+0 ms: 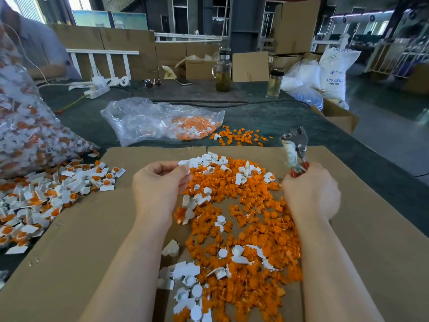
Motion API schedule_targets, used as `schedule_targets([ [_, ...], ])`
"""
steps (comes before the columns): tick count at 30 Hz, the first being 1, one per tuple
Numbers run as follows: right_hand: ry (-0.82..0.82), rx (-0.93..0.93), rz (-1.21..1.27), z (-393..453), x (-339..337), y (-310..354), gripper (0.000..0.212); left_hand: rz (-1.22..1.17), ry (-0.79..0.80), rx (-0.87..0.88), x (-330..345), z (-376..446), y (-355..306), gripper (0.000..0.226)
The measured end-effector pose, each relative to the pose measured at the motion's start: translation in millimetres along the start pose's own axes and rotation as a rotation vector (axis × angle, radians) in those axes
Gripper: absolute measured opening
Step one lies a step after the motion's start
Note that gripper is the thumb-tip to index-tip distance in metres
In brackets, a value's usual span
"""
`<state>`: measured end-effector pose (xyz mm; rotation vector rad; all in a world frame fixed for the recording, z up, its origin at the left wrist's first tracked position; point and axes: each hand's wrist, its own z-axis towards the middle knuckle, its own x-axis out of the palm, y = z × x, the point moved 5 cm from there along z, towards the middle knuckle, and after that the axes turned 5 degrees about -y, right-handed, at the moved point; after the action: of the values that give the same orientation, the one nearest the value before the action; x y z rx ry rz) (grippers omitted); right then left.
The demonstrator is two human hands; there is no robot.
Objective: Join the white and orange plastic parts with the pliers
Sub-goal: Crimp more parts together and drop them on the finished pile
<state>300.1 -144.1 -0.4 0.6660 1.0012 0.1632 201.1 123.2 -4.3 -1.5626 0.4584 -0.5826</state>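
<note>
left hand (160,182) — grip pinching white part (184,162) over orange pile (241,219) | right hand (311,194) — grip holding pliers (294,149) beside pile

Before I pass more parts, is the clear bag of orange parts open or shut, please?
Open: the clear bag lies flat, orange parts spilling from its right-hand mouth.

Two bare forearms reach in from the bottom edge of the view, with no sleeves, gloves, watch or bands visible on them. The left hand (160,184) and the right hand (311,194) are uncovered too; no rings show on the visible fingers. The fingernails that can be seen look short and unpainted.
</note>
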Motion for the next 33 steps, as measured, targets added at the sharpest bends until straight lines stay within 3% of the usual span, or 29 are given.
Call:
schedule_targets([
  [2,0.132,-0.089,0.161,-6,7,12,0.014,-0.025,-0.006,-0.014,-1,1,-1,0.012],
  [5,0.523,-0.279,0.379,-28,17,37,0.007,-0.063,-0.039,-0.032,-4,2,-2,0.011],
  [7,0.72,-0.494,0.316,-47,20,52,0.012,-0.102,-0.066,-0.044,-8,5,-2,0.011],
  [9,0.786,-0.655,0.22,-62,23,63,0.017,-0.167,-0.089,-0.07,-12,7,-2,0.012],
  [12,0.747,-0.746,0.129,-69,30,68,0.018,-0.216,-0.11,-0.093,-16,10,-1,0.013],
  [25,0.714,-0.827,0.016,-81,45,72,0.01,-0.204,-0.081,-0.087,-11,9,0,0.01],
  [33,0.554,-0.694,0.103,-69,46,68,0.02,-0.132,-0.016,-0.093,-4,3,1,0.012],
])
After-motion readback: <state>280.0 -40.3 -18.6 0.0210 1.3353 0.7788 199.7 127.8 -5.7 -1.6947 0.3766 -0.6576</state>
